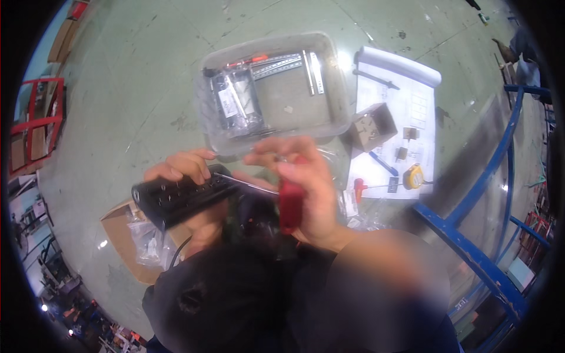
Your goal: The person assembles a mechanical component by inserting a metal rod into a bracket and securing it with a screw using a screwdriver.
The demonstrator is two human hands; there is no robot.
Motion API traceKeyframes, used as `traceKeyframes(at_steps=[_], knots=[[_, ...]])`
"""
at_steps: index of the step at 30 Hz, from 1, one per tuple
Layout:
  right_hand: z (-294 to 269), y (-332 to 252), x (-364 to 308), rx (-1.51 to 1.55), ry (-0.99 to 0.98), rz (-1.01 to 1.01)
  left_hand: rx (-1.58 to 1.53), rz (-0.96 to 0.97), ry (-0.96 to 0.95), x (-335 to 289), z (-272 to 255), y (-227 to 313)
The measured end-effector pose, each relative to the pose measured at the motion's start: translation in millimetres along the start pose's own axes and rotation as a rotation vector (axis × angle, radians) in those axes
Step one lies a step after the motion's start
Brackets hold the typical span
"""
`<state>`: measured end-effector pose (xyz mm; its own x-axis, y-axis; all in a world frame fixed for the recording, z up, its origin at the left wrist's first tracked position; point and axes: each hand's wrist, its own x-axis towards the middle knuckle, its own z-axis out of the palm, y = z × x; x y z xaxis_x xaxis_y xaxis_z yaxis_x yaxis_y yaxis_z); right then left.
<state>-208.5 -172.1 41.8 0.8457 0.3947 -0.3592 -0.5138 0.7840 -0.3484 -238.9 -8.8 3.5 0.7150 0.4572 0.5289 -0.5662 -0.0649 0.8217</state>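
Observation:
My left hand (183,166) grips a long black block (170,201) from below, its fingers curled over the far edge. Holes or small fittings dot the block's upper face. A red T-handle hex key (290,206) is held in my right hand (315,188). Its thin silver shaft points left, and the tip meets the block's right end near my left fingertips. Exactly where the tip sits is too small to make out. Both hands are in front of my body, just short of a translucent plastic bin (273,138).
The bin holds metal rails (276,66) and bagged parts (232,106). To its right, a paper drawing (421,159) carries a small cardboard box (375,126), a blue pen (384,163), a yellow tape measure (414,175) and another red-handled tool (360,189). A blue metal frame (471,253) stands at right; an open carton (120,226) lies lower left.

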Motion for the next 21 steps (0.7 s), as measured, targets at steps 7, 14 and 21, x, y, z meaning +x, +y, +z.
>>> traceKeyframes(at_steps=[7,14,21], knots=[[-52,-23,-2,-0.133,-0.032,0.416,-0.093,-0.736,0.353,0,-1,-33],[-145,-65,-54,-1.876,0.286,-0.23,-0.129,-1.258,0.364,-34,-7,-61],[-237,-83,-51,-2.173,0.475,-0.173,-0.179,-1.328,-0.206,-48,32,-46]])
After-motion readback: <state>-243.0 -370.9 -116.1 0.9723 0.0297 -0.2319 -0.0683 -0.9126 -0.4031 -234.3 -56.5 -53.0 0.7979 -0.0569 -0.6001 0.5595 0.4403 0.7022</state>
